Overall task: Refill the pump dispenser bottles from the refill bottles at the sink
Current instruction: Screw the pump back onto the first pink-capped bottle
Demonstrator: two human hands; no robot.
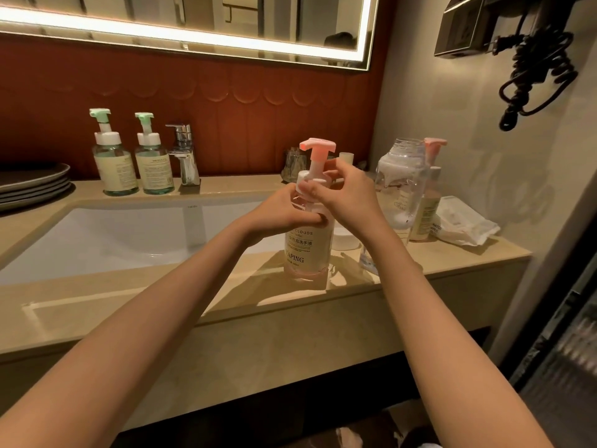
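Note:
A clear pump bottle (308,250) with pink liquid and a pink pump head stands on the counter right of the sink. My left hand (284,215) grips its shoulder. My right hand (342,192) pinches the white collar under the pump. Behind to the right stands an open, nearly empty clear bottle (400,185) with foam inside, and another pink-pump bottle (428,202) partly hidden behind it. Two green-pump bottles (121,163) (155,163) stand by the tap.
The white sink basin (129,234) lies to the left with a chrome tap (184,153) behind it. Stacked grey plates (32,185) sit at far left. A white packet of wipes (462,224) lies at the counter's right end. A corded hairdryer (536,69) hangs on the right wall.

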